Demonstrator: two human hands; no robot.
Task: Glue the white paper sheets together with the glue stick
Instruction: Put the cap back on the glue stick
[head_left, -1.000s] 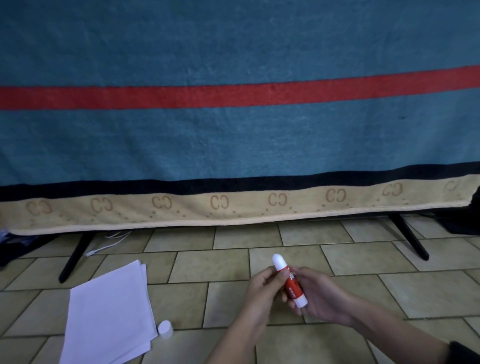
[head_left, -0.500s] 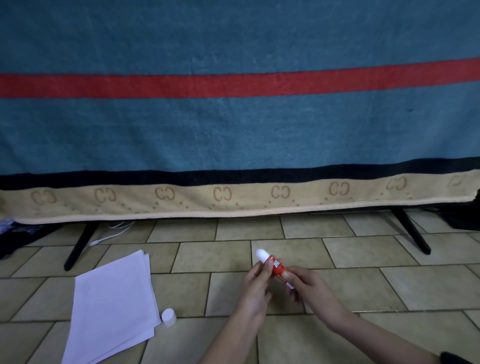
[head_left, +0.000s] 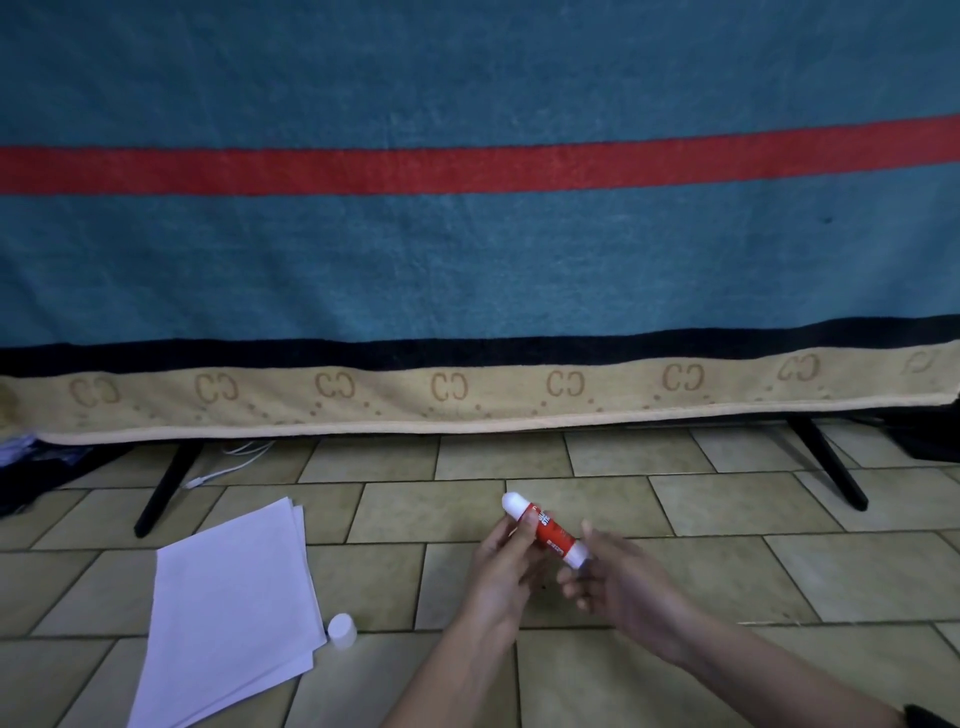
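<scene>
A red glue stick (head_left: 550, 532) with white ends is held above the tiled floor, its uncapped white tip pointing up and left. My left hand (head_left: 506, 566) grips its upper red part between thumb and fingers. My right hand (head_left: 628, 587) is blurred, and its fingertips pinch the white base end. A stack of white paper sheets (head_left: 228, 613) lies on the floor to the left, apart from both hands. The small white cap (head_left: 342, 630) stands by the stack's right edge.
A large blue blanket (head_left: 467, 260) with a red stripe and a beige hem hangs across the back. Under it stand two black legs (head_left: 166, 488) (head_left: 831, 467), with a white cable (head_left: 228, 462) by the left one. Beige floor tiles (head_left: 727, 587) surround the hands.
Both hands and the glue stick have shifted slightly away from me and lower over the floor. My right hand's grip has slid to the base end. Paper and cap have not moved.
</scene>
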